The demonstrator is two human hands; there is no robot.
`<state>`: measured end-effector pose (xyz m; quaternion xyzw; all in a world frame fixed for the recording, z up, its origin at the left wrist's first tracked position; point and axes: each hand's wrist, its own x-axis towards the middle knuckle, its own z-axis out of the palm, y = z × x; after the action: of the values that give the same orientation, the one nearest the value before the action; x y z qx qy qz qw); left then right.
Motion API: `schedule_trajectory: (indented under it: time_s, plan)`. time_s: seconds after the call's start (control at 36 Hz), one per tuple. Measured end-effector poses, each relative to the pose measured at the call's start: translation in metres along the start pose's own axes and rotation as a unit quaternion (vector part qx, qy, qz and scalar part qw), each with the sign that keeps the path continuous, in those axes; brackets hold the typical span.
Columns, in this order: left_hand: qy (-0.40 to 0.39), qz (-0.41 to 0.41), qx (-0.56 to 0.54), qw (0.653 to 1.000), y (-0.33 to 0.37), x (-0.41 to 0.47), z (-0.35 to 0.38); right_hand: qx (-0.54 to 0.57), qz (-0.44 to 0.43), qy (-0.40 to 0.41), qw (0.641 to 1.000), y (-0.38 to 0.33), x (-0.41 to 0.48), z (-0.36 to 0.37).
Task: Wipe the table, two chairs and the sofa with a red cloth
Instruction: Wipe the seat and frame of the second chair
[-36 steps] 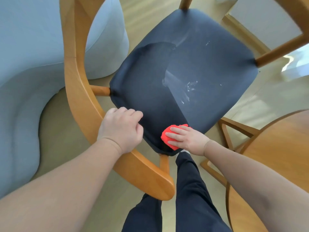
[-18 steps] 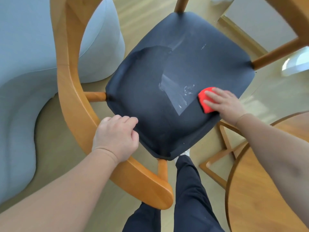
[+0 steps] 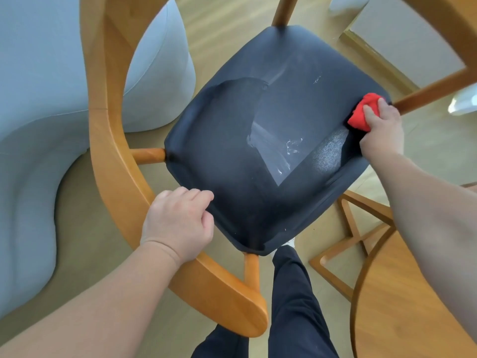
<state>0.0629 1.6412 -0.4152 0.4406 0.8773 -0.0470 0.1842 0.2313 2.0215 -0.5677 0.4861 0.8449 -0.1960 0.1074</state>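
Note:
A wooden chair with a dark navy seat fills the middle of the head view. Its curved wooden backrest rail runs down the left. My left hand grips that rail near the seat's near-left edge. My right hand holds a bunched red cloth and presses it on the seat's far right corner, beside a wooden arm strut. Shiny streaks mark the seat's centre.
A pale blue-grey sofa curves along the left. A round wooden table sits at the lower right, its leg frame under the chair's right side. My dark-trousered legs stand below the seat on a light wood floor.
My right hand has swept the red cloth from the seat's near corner along the right edge up to the far right corner. My left hand has stayed on the backrest rail.

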Motion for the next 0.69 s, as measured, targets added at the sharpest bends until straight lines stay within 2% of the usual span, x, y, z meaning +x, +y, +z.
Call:
schedule_trajectory:
  time_s: [0.25,0.36,0.44,0.53,0.61,0.69]
  plan:
    - [0.011,0.006,-0.018,1.000,0.000,-0.001,-0.001,0.031,0.031,0.005,0.999,-0.019,-0.074,0.035]
    - [0.028,0.014,-0.029,0.999,-0.001,-0.001,0.001,0.051,0.026,0.013,0.998,-0.036,-0.131,0.065]
    - [0.028,0.012,-0.026,0.999,-0.001,-0.001,0.002,0.107,0.012,0.016,0.994,-0.053,-0.192,0.098]
    - [0.029,0.008,-0.026,0.999,-0.001,-0.002,0.003,0.153,0.013,-0.028,0.988,-0.080,-0.262,0.129]
    - [0.030,0.009,-0.030,0.999,-0.002,-0.002,0.003,0.171,-0.021,-0.101,0.980,-0.099,-0.320,0.149]
    - [0.034,0.013,-0.039,0.999,-0.002,-0.002,0.002,0.198,-0.053,-0.120,0.971,-0.094,-0.327,0.151]
